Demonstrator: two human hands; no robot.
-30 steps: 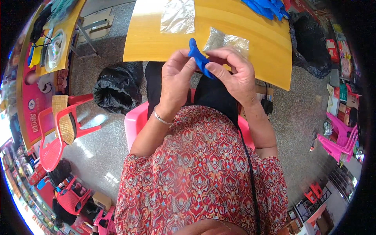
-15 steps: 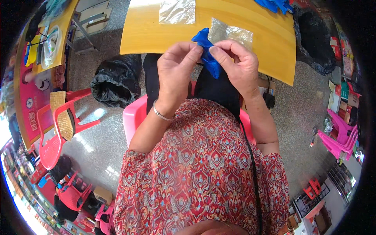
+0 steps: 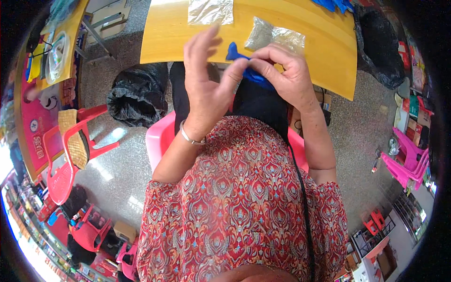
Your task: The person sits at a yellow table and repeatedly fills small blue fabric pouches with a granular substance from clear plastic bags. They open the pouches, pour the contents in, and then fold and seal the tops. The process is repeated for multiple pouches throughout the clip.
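Above the near edge of the yellow table [image 3: 188, 44], my right hand [image 3: 289, 77] pinches a small piece of soft blue cloth-like material [image 3: 259, 80] between thumb and fingers. My left hand [image 3: 204, 82] has its fingers stretched up and apart, slightly blurred. Its thumb tip is at the blue piece, close to the right hand's fingertips. Part of the blue piece sticks up between the two hands; the rest is partly hidden behind the fingers. Beyond the right hand lies a clear plastic bag [image 3: 260, 35] with fine greyish contents.
Another clear plastic bag [image 3: 210, 13] lies at the table's far side, and more blue pieces [image 3: 334, 4] at its far right. Black bags stand open left [image 3: 136, 96] and right [image 3: 383, 51] of the table. A red chair [image 3: 66, 176] is at the left.
My left fingers have opened and lifted away from the blue piece, leaving the thumb near it. The right hand keeps its pinch. The blue piece's upper end has tipped left and down.
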